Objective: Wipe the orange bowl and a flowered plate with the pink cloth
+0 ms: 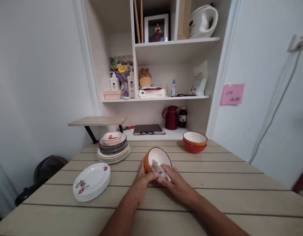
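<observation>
Orange bowl: From far off, I see the orange bowl point(161, 154) held up in front, over the wooden table point(222, 193). It is tipped, so I can look into its white inside. I can't tell if its bottom touches the wood.
Left hand: The left hand point(143, 178) grips the bowl's left side. The thumb is at the near edge, and the other fingers curl around the outside, partly hidden from me.
Right hand: The right hand point(174, 180) pinches a pale cloth point(156, 166) at the near edge of the bowl.
Good wiping: I'd keep the left grip snug, push the cloth flat on the white wall, and go around in small rings. I'd turn the bowl a bit at a time, so no spot gets missed. A loose grip could let it slip, I think.
Bowl and fingers: The bowl sits between the two hands, just past both thumbs. The cloth lies between the right fingers and the bowl.
Flowered plates: A pile of flowered plates point(93, 180) stands to the left, well apart from the hands.
Other bowls: Two stacked bowls point(195, 145) stand at the back right.
</observation>
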A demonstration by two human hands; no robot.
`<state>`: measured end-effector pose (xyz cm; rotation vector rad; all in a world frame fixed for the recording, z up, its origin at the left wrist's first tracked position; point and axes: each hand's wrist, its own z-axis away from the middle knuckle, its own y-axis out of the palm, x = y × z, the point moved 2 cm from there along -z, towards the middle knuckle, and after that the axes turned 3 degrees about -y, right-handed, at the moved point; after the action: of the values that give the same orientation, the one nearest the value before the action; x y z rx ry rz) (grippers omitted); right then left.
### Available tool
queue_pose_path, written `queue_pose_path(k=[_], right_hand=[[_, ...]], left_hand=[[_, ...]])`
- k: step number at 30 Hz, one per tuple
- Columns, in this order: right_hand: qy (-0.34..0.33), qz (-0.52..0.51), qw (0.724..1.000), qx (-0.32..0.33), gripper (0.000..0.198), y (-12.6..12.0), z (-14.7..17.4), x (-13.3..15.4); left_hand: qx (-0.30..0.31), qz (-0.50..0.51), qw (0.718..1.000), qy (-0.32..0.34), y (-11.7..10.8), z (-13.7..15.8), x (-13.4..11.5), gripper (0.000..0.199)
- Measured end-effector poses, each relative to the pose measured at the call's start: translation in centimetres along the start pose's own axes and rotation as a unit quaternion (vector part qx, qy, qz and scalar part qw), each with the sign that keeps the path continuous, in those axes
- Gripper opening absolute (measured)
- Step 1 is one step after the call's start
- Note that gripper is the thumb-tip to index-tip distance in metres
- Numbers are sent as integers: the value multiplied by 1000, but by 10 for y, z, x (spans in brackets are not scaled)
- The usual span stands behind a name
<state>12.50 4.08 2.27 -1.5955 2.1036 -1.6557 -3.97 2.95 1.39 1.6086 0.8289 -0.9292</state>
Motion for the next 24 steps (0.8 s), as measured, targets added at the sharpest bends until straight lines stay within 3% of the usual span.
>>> queue_pose_path(k=[3, 7, 12, 15, 19, 24], right_hand=[[-48, 44, 998, 4, 23, -1, 1, -1], [-85, 211, 974, -3, 45, -8, -1, -6], [-123, 334, 932, -63, 35, -17, -3, -11], [-134, 334, 931, -58, 27, -14, -2, -5], [-110, 270, 957, -11, 30, -3, -2, 8], [-44, 147, 987, -50, 31, 10, -5, 15]], left_hand=[[-2, 17, 1000, 3, -1, -1, -1, 84], [7, 35, 999, -3, 0, -1, -4, 84], [27, 40, 999, -8, -1, -3, -4, 77], [26, 47, 998, -27, -5, -4, -3, 70], [19, 55, 997, -50, -10, -6, -1, 61], [5, 56, 998, -38, -5, -5, 1, 74]])
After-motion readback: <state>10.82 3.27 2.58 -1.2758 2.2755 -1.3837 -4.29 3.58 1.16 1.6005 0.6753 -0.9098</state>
